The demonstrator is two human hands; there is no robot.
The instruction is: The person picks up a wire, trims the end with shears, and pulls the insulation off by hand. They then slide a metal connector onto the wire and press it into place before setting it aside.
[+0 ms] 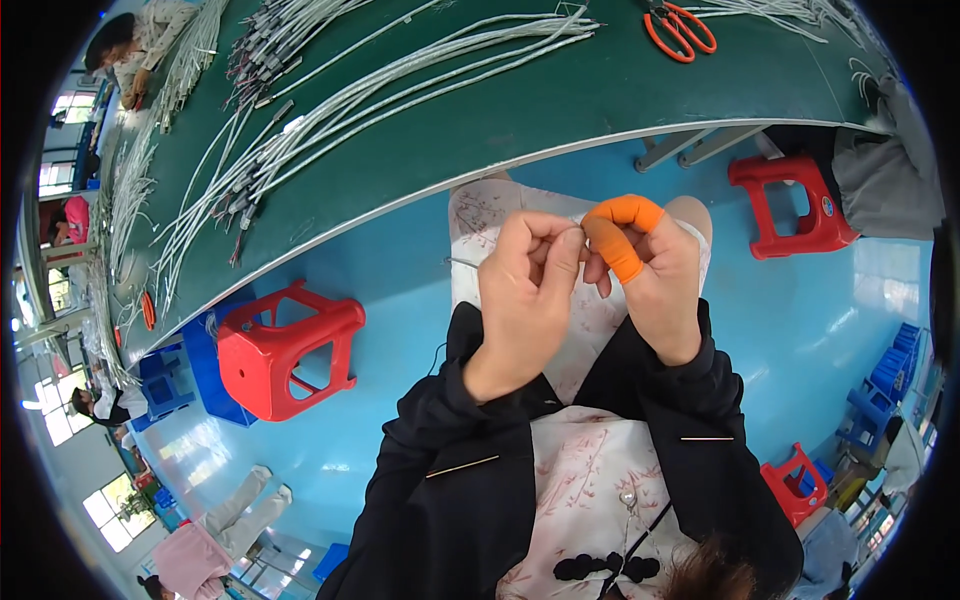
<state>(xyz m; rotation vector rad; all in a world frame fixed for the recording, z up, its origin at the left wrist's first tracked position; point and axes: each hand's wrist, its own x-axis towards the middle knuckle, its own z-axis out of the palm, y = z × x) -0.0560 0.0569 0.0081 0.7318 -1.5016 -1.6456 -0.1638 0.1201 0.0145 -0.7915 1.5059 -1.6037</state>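
My left hand [525, 300] and my right hand [660, 285] meet above my lap, fingertips together in a pinch. Orange finger covers [622, 250] sit on the thumb and index finger of my right hand. Whatever is between the fingertips is too small and too hidden to name. Beside my left hand a thin grey strand [461, 262] pokes out over the patterned cloth of my lap; whether it runs into my fingers I cannot tell.
Ahead is a green table [400, 150] carrying bundles of white cables [400, 85] and orange-handled scissors [683, 35]. Red stools stand on the blue floor, left [280, 350] and right [795, 205]. A blue bin [208, 365] is by the left stool. Other people sit further off.
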